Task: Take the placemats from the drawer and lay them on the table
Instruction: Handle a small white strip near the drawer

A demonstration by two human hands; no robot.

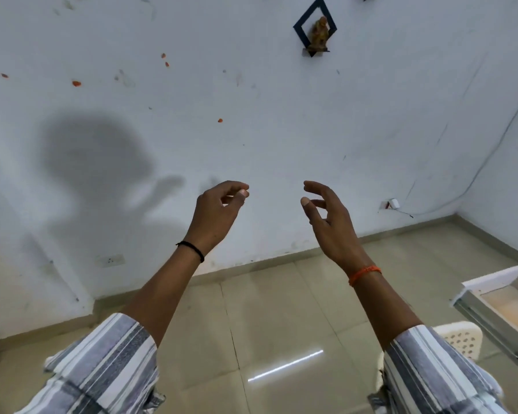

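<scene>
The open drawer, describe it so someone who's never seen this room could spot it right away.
Start at the white wall facing the person and follow the tiled floor to the picture's right edge. There, beyond the right hand, the open drawer juts in above a white perforated chair. Its white front, metal side rail and pale wooden bottom set it apart; no placemats show inside.

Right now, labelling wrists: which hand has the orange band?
The right hand: orange thread at its wrist. The left hand wears a black one.
</scene>
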